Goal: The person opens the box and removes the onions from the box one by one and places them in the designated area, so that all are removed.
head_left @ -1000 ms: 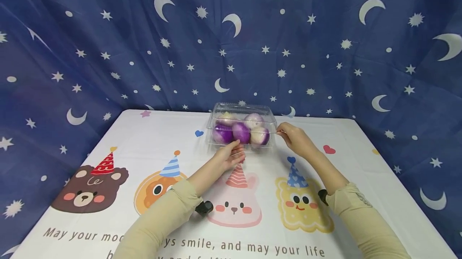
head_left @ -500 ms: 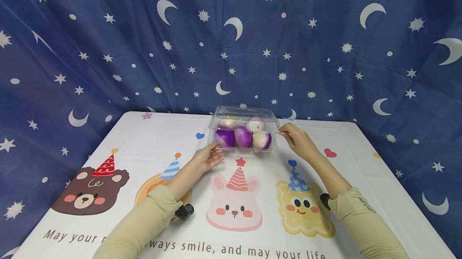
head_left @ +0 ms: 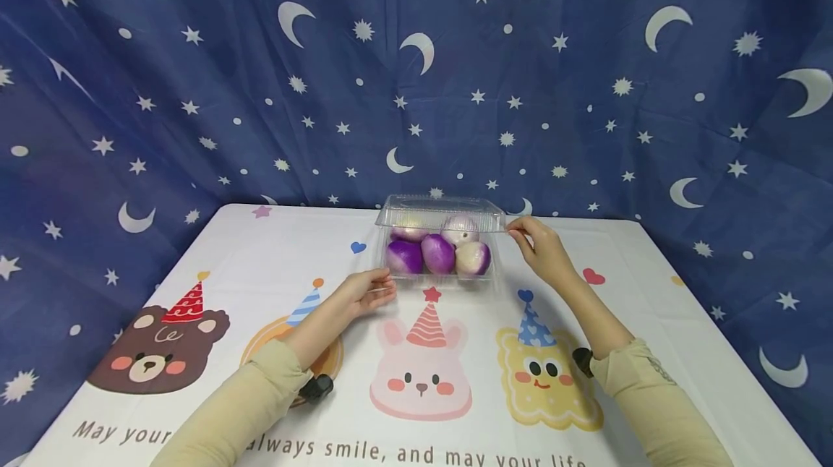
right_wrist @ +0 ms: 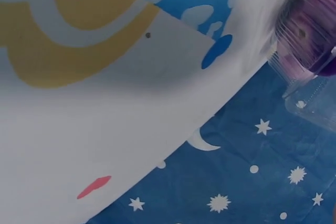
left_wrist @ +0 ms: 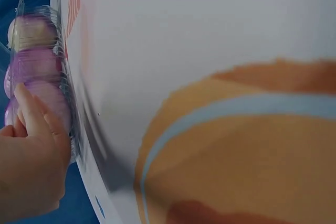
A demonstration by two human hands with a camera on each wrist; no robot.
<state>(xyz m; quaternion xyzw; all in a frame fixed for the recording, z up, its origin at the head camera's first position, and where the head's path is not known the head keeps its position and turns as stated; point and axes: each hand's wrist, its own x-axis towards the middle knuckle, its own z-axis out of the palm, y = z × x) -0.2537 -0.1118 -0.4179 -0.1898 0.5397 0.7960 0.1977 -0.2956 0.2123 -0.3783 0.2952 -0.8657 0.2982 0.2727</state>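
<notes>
A clear plastic clamshell box (head_left: 384, 236) stands at the back middle of the table, holding several purple-and-white onions (head_left: 438, 254). Its lid (head_left: 442, 212) is tilted up at the front, so a gap shows above the front row. At the lid's right front corner, my right hand (head_left: 543, 250) pinches the edge between thumb and fingers. My left hand (head_left: 366, 293) grips the front left corner of the base. In the left wrist view, the left fingers (left_wrist: 34, 108) lie against the rim of the box beside the onions. The right wrist view shows the box's right end (right_wrist: 294, 51).
A white tablecloth (head_left: 416, 445) with cartoon animals and lettering covers the table. Close behind the box hangs a dark blue curtain (head_left: 351, 76) with moons and stars. Both forearms, in beige sleeves (head_left: 234, 402), reach in from the front.
My left hand has slid left along the box's front to its corner. My right hand has raised the lid's front edge, widening the gap above the onions.
</notes>
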